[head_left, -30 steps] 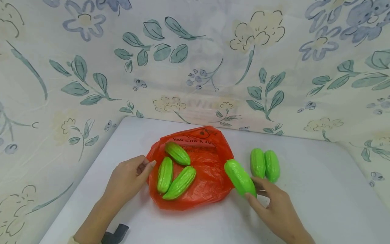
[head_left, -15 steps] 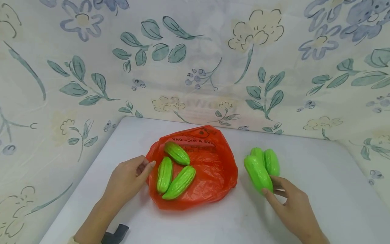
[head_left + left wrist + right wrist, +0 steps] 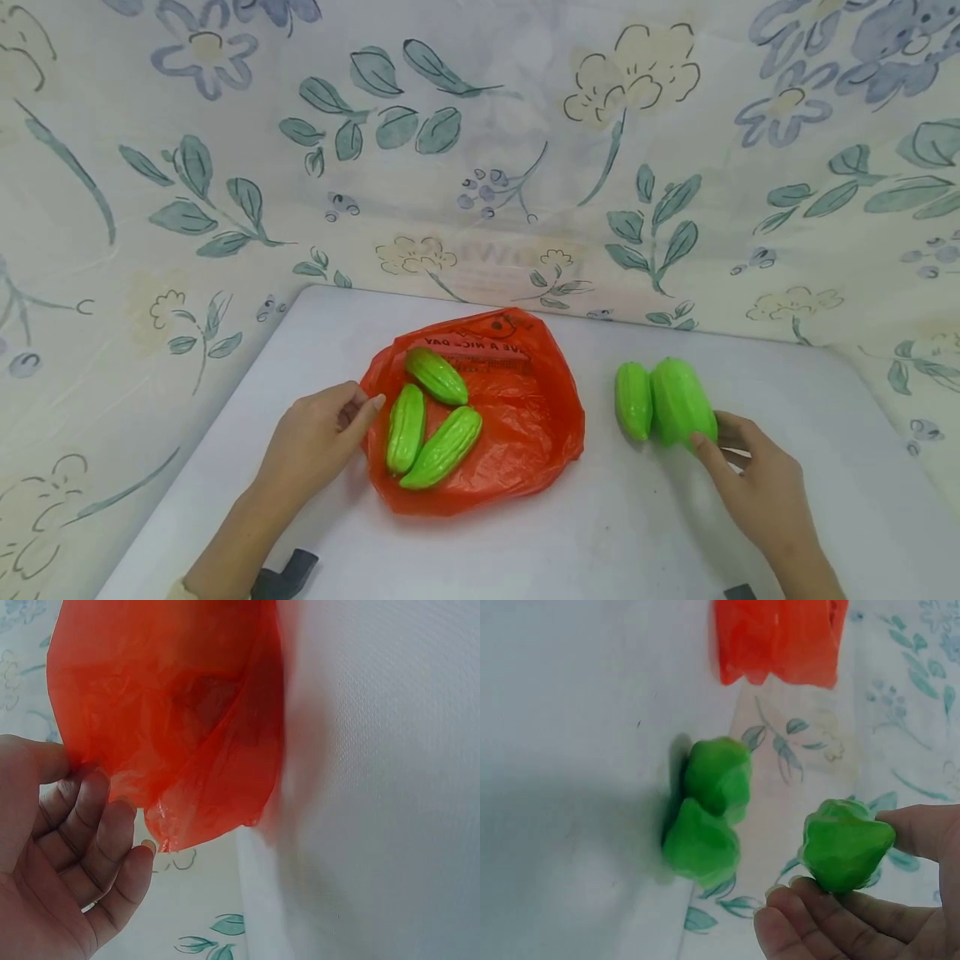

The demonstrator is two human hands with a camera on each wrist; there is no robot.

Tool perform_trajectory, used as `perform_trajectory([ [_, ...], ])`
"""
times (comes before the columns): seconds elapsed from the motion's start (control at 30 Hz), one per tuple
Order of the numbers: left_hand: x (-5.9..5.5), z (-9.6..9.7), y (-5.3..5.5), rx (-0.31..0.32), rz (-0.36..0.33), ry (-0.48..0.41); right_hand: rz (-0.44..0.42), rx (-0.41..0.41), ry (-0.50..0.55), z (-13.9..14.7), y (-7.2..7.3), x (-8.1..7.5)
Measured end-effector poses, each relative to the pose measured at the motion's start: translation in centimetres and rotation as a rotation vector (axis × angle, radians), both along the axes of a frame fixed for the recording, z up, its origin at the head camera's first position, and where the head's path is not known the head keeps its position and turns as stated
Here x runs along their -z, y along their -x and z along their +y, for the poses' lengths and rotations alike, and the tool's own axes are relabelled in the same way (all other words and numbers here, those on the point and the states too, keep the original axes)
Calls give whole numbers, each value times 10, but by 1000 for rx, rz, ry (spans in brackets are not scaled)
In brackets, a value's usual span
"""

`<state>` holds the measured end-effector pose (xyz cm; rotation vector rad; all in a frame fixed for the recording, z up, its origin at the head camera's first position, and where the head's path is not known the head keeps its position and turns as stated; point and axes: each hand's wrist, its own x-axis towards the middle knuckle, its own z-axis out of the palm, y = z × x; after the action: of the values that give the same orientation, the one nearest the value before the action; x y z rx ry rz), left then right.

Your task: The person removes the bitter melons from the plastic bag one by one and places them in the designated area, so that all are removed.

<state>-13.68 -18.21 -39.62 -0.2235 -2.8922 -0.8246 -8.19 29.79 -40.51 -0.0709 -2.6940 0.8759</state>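
A red plastic bag (image 3: 517,433) lies with its mouth wide, and three green bitter melons (image 3: 442,448) rest inside toward its left. My left hand (image 3: 315,437) pinches the bag's left rim between thumb and fingers; the left wrist view shows the film (image 3: 165,705) stretching away from the fingertips. My right hand (image 3: 768,483) grips another bitter melon (image 3: 681,402) between thumb and fingers. The right wrist view has this melon (image 3: 844,847) raised above the table, apart from two bitter melons (image 3: 705,844) lying side by side. The held melon mostly hides one of those in the head view.
All of this is on a white table (image 3: 555,542) against a floral cloth backdrop (image 3: 480,167). A dark object (image 3: 288,575) shows beside the left forearm, and another dark piece (image 3: 741,592) at the lower edge near the right forearm.
My right hand has carried its bitter melon rightward from the bag's right rim to over the two on the table. The left hand keeps its place on the rim.
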Motion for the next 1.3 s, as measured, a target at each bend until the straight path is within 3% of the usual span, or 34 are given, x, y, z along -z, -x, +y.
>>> perform_trajectory([
  [0.37,0,1,-1,-2,-16,-4,-102,62,50,26,11,12],
  [0.93,2,0,0,-8,-11,-5,-381,174,63,46,23,29],
  [1.3,-1,0,-1,-7,-21,-9,-413,160,31,47,27,30],
])
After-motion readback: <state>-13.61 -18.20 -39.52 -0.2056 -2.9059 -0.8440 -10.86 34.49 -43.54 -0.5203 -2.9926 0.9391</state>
